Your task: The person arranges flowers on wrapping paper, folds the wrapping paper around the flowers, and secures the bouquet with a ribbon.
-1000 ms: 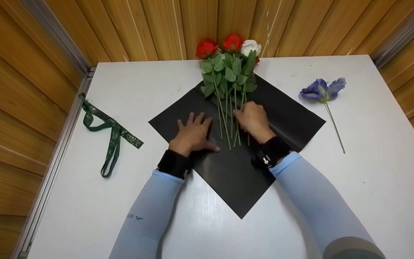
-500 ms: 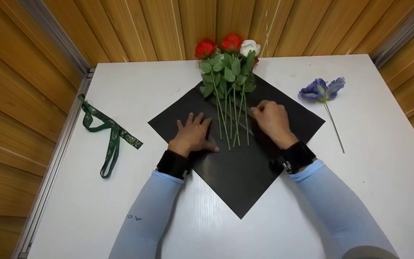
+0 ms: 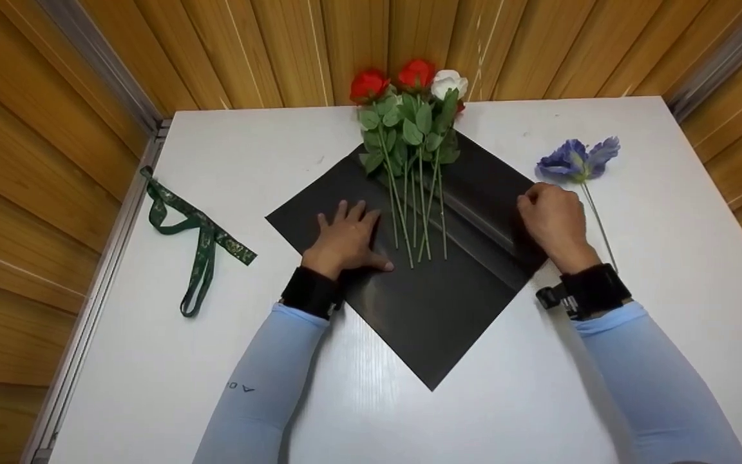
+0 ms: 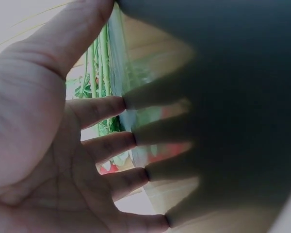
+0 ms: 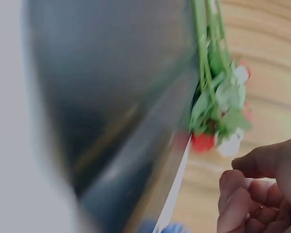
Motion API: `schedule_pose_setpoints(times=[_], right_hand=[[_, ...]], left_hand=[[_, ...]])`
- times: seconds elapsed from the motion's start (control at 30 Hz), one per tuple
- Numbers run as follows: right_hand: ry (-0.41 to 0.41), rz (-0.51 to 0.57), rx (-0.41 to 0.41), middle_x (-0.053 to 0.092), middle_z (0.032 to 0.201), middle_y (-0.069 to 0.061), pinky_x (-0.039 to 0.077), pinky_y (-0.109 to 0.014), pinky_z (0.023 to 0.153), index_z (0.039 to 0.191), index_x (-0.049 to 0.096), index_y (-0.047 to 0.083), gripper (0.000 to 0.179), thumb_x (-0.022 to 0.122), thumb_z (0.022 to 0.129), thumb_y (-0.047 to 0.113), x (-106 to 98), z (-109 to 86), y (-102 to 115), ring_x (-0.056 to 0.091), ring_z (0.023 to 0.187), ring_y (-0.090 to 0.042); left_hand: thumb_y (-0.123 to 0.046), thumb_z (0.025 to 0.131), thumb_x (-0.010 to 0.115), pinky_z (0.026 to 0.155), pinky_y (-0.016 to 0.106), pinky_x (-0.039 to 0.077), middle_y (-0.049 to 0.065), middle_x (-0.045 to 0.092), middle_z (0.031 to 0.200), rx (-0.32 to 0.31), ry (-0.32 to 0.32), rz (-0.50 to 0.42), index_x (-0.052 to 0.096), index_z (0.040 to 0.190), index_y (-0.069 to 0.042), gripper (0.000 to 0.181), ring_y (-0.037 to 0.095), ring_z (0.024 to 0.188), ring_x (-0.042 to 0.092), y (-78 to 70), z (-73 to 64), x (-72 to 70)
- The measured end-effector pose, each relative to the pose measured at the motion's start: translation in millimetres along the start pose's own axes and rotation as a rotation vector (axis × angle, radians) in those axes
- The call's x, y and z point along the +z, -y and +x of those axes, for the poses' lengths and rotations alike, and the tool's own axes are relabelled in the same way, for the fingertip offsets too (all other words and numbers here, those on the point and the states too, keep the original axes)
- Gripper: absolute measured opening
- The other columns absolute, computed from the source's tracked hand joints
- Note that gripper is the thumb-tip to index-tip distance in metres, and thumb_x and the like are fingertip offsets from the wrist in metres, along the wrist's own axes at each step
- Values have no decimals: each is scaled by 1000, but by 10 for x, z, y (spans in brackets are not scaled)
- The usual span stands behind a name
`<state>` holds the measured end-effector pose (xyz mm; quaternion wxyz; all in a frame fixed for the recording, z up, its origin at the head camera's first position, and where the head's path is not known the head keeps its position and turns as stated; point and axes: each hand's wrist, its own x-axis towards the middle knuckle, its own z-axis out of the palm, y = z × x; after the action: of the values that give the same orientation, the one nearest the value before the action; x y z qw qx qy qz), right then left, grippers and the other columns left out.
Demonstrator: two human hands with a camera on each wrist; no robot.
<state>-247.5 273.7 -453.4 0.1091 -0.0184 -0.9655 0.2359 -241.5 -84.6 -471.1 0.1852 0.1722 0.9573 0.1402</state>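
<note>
A square sheet of black wrapping paper point(image 3: 432, 322) lies turned cornerwise on the table. Across it rest several long-stemmed roses point(image 3: 416, 122), red and white, their heads past the paper's far corner and their bare stems toward me. My left hand point(image 3: 345, 241) rests flat on the paper left of the stems, fingers spread; its fingertips point(image 4: 128, 140) meet the glossy sheet in the left wrist view. Above the paper's right corner is my right hand point(image 3: 554, 216), its fingers loosely curled with nothing between thumb and index point(image 5: 230, 182) in the right wrist view.
A purple-blue flower point(image 3: 574, 161) on a single stem lies right of the paper, close to my right hand. At the left lies a looped dark green patterned ribbon point(image 3: 200, 225). Wood-look panels point(image 3: 294, 51) stand behind the white table point(image 3: 686, 270).
My right hand has moved off the stems to the right, out over the paper's right corner. Long creases in the paper's right half now show. My left hand stays in place.
</note>
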Motion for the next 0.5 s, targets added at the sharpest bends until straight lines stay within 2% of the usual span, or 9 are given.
schedule_pose_setpoints(times=[0.1,0.27,0.4,0.5], right_hand=[[26,-43,29,71,92,-30,47,-62,70,93,73,-5,27,57,97,16,-85,-17,-213,65,85,-54],[69,-146,96,65,85,-39,45,-63,61,76,65,-8,30,49,92,11,-272,-52,-531,62,77,-60],[149,-217,169,61,85,-44,45,-62,59,78,60,-12,29,47,90,10,-422,-82,-749,59,76,-62],[223,-241,209,61,83,-41,46,-57,55,78,60,-11,28,47,90,10,-507,-105,-872,60,75,-59]], left_hand=[[-67,80,79,118,76,8,13,13,173,-1,8,-6,25,166,-20,111,43,158,2,-8,-2,-5],[-67,80,79,118,75,8,12,12,173,-5,10,-7,25,166,-21,111,42,158,2,-8,6,-1],[-67,80,79,118,75,8,13,12,173,-7,9,-5,25,166,-21,111,42,158,2,-5,4,-2],[-67,80,79,118,75,8,12,12,173,-10,7,-6,24,166,-21,111,42,158,2,-5,-4,-6]])
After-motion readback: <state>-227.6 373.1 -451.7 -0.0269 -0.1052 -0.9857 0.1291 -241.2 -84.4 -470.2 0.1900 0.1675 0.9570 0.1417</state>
